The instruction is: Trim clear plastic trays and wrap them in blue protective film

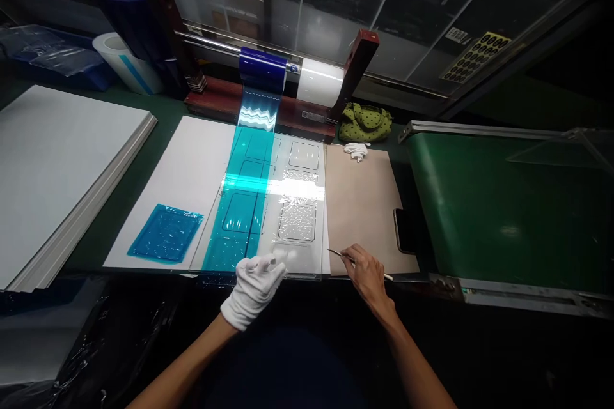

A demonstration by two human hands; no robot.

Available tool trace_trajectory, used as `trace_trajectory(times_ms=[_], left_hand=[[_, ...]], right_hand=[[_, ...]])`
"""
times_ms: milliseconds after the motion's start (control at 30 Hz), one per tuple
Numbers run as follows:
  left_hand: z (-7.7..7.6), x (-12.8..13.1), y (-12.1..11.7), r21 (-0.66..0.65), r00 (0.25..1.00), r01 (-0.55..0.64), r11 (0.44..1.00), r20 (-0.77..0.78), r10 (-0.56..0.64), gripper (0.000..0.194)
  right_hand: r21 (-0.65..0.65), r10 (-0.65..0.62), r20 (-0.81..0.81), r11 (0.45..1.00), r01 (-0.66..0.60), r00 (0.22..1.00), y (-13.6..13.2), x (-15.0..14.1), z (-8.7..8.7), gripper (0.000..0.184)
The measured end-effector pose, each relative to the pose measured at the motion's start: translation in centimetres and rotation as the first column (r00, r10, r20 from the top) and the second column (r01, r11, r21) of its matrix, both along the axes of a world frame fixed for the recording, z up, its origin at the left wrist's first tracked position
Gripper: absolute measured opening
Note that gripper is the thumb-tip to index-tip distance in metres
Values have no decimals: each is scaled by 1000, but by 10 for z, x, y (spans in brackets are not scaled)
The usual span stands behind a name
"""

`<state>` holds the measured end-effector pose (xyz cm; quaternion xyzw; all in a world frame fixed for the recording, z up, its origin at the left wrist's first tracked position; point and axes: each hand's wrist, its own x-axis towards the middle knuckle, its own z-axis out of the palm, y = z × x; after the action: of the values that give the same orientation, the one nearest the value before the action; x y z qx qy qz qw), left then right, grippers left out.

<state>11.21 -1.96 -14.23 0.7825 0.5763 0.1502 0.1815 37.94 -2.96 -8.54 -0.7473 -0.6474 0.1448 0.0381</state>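
Note:
My left hand (252, 287), in a white glove, hovers over the near edge of a clear plastic panel (302, 230), its fingers loosely curled and pinching a piece of clear film. A blue film strip (242, 204) runs from a roll (263, 67) down the panel's left part. My bare right hand (367, 275) grips thin metal tweezers (343, 257) whose tip points left at the panel's right edge, above a brown paper sheet (362, 204).
A peeled blue film piece (165, 233) lies on a white sheet (187, 172). A stack of white boards (57, 166) is at left, a green conveyor (503, 204) at right. A phone (405, 230), a white glove (355, 150) and a green bag (365, 121) sit nearby.

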Motion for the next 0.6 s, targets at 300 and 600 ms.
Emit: trace_trajectory(times_ms=[300,600], left_hand=[[73,-41,98,64,953,191,980,228,-200,23],[78,-121,208,-266,923,117,957,385,-6,46]], right_hand=[[112,-161,-242,975,192,957,-13,-22,13,21],[100,-257,-282,950,295,924,-38,-54,8,24]])
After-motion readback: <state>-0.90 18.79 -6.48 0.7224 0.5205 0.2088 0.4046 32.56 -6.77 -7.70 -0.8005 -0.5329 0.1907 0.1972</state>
